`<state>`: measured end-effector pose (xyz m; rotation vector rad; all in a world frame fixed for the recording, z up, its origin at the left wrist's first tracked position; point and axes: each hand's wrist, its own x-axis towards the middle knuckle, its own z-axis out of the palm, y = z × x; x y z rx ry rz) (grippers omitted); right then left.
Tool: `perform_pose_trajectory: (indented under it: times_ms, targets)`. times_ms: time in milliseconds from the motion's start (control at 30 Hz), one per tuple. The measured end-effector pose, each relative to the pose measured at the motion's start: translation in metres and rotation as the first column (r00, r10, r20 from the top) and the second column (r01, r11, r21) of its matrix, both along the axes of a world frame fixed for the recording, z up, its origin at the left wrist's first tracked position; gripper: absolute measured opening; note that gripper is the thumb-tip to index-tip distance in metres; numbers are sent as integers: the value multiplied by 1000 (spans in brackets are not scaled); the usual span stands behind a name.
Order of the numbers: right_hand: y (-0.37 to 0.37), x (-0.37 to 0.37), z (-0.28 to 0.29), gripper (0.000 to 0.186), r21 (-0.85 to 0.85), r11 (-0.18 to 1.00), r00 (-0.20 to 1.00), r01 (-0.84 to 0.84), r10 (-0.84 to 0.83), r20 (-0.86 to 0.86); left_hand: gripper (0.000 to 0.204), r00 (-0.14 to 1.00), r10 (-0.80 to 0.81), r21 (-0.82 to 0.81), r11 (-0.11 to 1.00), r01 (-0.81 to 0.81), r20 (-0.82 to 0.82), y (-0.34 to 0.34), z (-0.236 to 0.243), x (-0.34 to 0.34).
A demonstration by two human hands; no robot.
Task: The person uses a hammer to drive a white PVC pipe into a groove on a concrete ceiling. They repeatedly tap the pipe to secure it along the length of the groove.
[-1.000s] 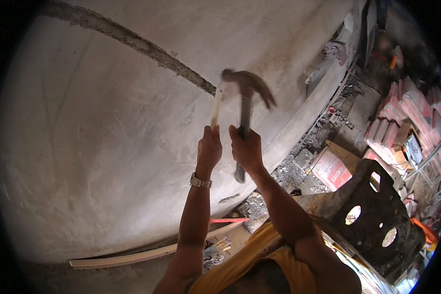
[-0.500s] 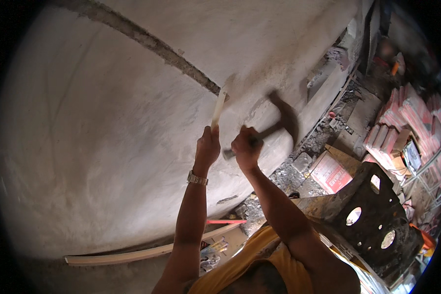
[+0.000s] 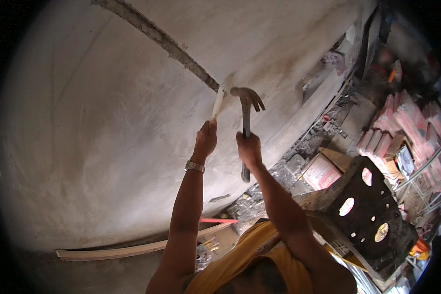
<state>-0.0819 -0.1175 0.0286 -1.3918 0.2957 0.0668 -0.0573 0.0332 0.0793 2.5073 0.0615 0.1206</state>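
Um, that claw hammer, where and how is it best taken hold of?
Probably hold the claw hammer by its lower handle, coming from below and slightly right, as the right hand does. The handle is long and slim enough for fingers to wrap around, and it points down toward the person, with the head at the far end.

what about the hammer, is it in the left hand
No, the right hand grips the hammer by its handle, while the left hand holds a pale rod.
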Motion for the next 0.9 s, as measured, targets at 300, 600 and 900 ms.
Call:
perform_pose_trajectory:
  times_ms: [300,600,900]
  targets:
    - [-41,-46,-64,22,-86,996,965,30,-6,264,33,973,102,18,994,-108,209,-56,-18,-2]
    - [-61,-76,39,20,75,996,999,-43,43,-1,38,985,163,-73,985,-159,59,-49,-26,3]
    - [-74,-79,95,22,154,986,985,-68,41,170,50,959,207,-322,937,-137,195,-68,-9,10]
